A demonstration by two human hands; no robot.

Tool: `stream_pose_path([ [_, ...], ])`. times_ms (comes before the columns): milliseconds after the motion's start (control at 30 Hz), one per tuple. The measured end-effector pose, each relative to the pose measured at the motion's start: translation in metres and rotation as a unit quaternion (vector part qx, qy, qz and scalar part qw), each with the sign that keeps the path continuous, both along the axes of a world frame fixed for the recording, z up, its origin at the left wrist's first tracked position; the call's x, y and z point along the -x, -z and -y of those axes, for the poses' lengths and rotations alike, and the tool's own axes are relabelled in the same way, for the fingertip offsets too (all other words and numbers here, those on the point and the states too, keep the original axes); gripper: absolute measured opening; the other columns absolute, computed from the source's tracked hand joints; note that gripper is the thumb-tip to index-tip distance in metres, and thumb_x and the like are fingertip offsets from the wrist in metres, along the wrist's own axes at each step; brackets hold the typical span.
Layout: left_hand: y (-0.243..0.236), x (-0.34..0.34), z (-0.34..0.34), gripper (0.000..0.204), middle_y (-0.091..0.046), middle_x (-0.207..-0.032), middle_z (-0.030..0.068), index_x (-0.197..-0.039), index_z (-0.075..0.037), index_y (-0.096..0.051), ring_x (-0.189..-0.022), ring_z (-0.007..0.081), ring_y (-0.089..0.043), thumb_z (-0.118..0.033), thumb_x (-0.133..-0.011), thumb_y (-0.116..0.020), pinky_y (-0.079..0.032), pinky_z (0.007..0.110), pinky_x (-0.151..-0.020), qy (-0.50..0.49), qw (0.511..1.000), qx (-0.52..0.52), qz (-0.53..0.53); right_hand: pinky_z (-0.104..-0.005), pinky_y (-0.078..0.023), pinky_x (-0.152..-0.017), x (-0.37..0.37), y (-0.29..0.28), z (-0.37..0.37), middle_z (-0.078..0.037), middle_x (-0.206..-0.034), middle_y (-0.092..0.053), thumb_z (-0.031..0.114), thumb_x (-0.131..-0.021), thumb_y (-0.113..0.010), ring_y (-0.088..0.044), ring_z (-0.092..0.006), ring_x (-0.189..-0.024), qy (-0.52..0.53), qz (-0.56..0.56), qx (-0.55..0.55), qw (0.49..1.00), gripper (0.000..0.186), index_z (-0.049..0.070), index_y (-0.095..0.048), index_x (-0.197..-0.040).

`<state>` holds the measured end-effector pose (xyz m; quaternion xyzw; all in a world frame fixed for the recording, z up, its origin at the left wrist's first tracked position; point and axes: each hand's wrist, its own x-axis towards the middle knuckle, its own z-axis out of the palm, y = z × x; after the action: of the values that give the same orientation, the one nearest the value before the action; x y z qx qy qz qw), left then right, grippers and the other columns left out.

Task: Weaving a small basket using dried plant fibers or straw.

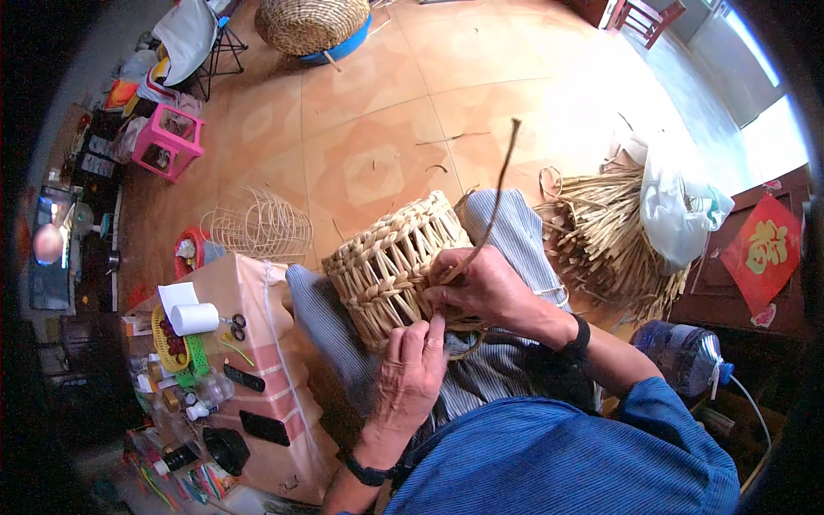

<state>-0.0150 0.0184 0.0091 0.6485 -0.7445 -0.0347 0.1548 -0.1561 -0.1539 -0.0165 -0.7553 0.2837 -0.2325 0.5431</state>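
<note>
The woven straw basket (378, 257) rests tilted on the striped cloth (330, 322) over the person's lap, forward and left of the right hand (446, 287) and straight ahead of the left hand (421, 343). Its braided bands slant from lower left to upper right, with open uprights between them. The right hand is nearer the loose strand (496, 202): thumb and fingers are closed in a pinch around it at the basket's right side, and its long free end rises up and away. The left hand is partly curled, fingertips at the basket's near edge; whether they grip anything I cannot tell.

The tiled floor (369, 142) gives wide room ahead. At left, the table (270, 330) edge stands near the lap; at right, the straw bundle (601, 227) crowds the knee.
</note>
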Motion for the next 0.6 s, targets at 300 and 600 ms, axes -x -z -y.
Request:
stream_pose_path([
  [300, -0.012, 0.002, 0.006, 0.061, -0.056, -0.123, 0.0158, -0.128, -0.003, -0.066, -0.112, 0.037, -0.06, -0.028, -0.078, -0.092, -0.055, 0.046, -0.092, -0.041, 0.997, -0.068, 0.005, -0.0484, -0.054, -0.068, -0.009, -0.006, 0.006, -0.02, -0.08, -0.066, 0.025, -0.093, -0.078, -0.066, -0.0434, -0.077, -0.087, -0.001, 0.093, 0.992, 0.023, 0.005, -0.068, -0.091],
  [600, 0.008, -0.049, -0.05, 0.025, -0.07, -0.118, 0.0099, -0.112, -0.006, -0.075, -0.107, 0.0265, -0.071, 0.004, -0.094, -0.061, -0.057, 0.037, -0.096, 0.081, 0.863, -0.176, -0.466, -0.0437, -0.059, -0.077, 0.008, -0.025, 0.01, -0.014, -0.093, -0.072, 0.011, -0.093, -0.079, -0.071, -0.0361, -0.086, -0.146, -0.008, 0.105, 0.984, 0.015, 0.001, -0.071, -0.102],
])
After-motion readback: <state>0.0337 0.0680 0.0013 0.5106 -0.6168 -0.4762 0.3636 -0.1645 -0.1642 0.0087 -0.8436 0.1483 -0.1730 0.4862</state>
